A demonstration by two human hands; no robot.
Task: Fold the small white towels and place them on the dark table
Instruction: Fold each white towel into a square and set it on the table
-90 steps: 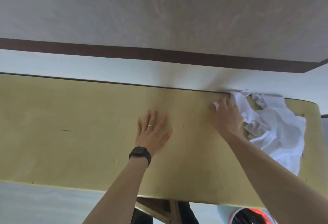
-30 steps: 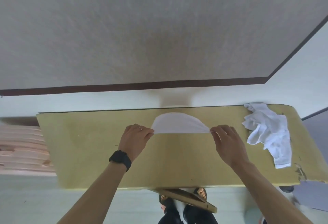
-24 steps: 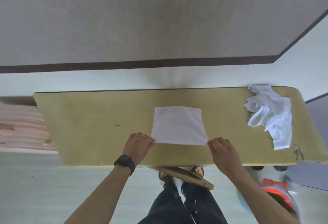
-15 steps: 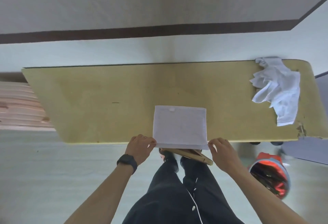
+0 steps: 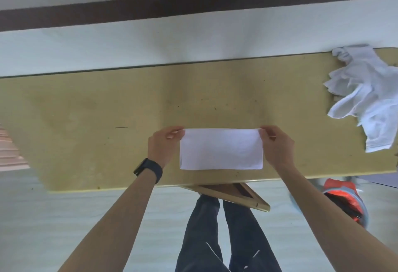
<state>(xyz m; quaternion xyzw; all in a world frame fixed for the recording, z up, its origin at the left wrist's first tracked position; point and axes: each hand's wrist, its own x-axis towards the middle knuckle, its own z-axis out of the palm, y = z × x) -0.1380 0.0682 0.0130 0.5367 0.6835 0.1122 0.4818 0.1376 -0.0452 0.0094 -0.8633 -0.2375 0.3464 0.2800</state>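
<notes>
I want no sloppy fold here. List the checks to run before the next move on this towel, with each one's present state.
1. Left hand pinches the towel at its far left corner: ok.
2. Right hand pinches the far right corner: ok.
3. Towel lies flat, edges straight: ok.
4. Towel wholly on the yellow table, none overhanging: ok.
5. Unfolded pile apart from the towel: ok.
6. Drop-off spot, the dark table, in view: cannot tell.

1. The table: cut off at the left and right edges.
2. The crumpled towels: cut off at the right edge.
3. An orange-red thing on the floor: blurred, I cannot tell what.
4. The person's legs: cut off below.
</notes>
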